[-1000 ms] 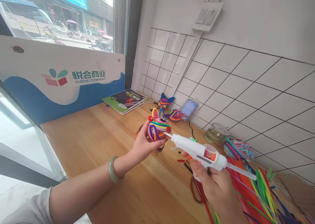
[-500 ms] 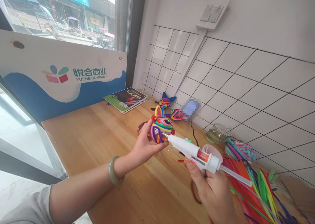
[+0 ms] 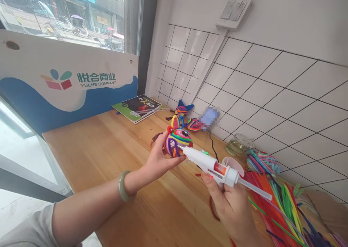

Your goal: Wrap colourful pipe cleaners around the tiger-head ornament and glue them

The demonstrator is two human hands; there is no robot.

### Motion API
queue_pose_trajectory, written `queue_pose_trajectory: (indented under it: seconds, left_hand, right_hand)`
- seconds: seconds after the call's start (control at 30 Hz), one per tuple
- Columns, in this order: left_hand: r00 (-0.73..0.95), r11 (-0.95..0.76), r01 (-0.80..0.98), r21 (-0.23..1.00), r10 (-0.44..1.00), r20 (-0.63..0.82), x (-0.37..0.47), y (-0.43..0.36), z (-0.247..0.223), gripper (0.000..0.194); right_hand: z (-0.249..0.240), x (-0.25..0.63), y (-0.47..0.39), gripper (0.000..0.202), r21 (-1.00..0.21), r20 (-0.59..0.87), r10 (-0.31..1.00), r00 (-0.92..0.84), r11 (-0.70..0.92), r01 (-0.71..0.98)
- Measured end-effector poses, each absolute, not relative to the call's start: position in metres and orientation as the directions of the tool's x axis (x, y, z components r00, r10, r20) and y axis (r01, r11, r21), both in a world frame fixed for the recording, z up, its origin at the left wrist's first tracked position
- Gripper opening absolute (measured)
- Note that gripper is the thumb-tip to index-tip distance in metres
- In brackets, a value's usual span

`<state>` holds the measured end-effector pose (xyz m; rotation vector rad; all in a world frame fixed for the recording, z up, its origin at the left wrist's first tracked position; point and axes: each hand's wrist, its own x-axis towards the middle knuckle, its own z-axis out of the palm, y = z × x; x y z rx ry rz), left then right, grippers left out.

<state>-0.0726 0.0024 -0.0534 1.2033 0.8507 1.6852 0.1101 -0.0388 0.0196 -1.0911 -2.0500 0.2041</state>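
Note:
My left hand point(image 3: 159, 154) is closed around a colourful striped pipe-cleaner ornament point(image 3: 179, 138) with yellow and blue ear loops, a red pompom and a dark tassel. Its thumb presses the underside while the fingers wrap behind. In my right hand point(image 3: 231, 203) is a white hot glue gun point(image 3: 209, 162), with a clear glue stick point(image 3: 255, 188) poking out of its back. The gun's nozzle points left at the ornament's lower front; whether it touches is hard to tell. A small red light shows on the gun near my right thumb.
Two similar ornaments, one with blue ears point(image 3: 182, 109) and one striped point(image 3: 193, 124), lie by the tiled wall. Beside them are a blurred-out phone point(image 3: 210, 118) and a glass jar point(image 3: 239, 144). Pipe cleaners point(image 3: 274, 203) spread at right. A booklet point(image 3: 137, 108) lies at the back left.
The glue gun has shifted slightly left relative to the ornament, its nozzle staying close to the lower front. The whole view has drifted a little. Both hands keep their holds.

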Motion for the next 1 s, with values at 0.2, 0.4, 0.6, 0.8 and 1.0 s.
queue_pose_trajectory:
  seconds: [0.2, 0.4, 0.6, 0.8, 1.0]
  left_hand:
    - [-0.145, -0.376, -0.287, 0.881, 0.926, 0.348, -0.0721, 0.0035, -0.0542, 0.091]
    - [-0.148, -0.368, -0.249, 0.896, 0.929, 0.34, -0.0719, 0.0014, -0.0517, 0.091]
    - [-0.154, -0.346, -0.246, 0.905, 0.936, 0.316, -0.0722, 0.0008, -0.0476, 0.093]
    - [-0.154, -0.35, -0.243, 0.905, 0.935, 0.32, -0.0723, 0.001, -0.0485, 0.09]
    - [-0.136, -0.35, -0.236, 0.906, 0.935, 0.326, -0.073, 0.0008, -0.0509, 0.086]
  right_hand:
    - [0.0178, 0.1109, -0.0375, 0.03, -0.442, 0.584, 0.741, -0.332, 0.633, 0.635]
    - [0.0192, 0.1092, -0.038, 0.029, -0.471, 0.586, 0.743, -0.323, 0.637, 0.61]
    - [0.0181, 0.1114, -0.0394, 0.03, -0.461, 0.589, 0.746, -0.31, 0.625, 0.63]
    - [0.0196, 0.1109, -0.0395, 0.034, -0.449, 0.586, 0.747, -0.315, 0.623, 0.641]
    - [0.0208, 0.1109, -0.0392, 0.033, -0.465, 0.565, 0.757, -0.327, 0.62, 0.632]
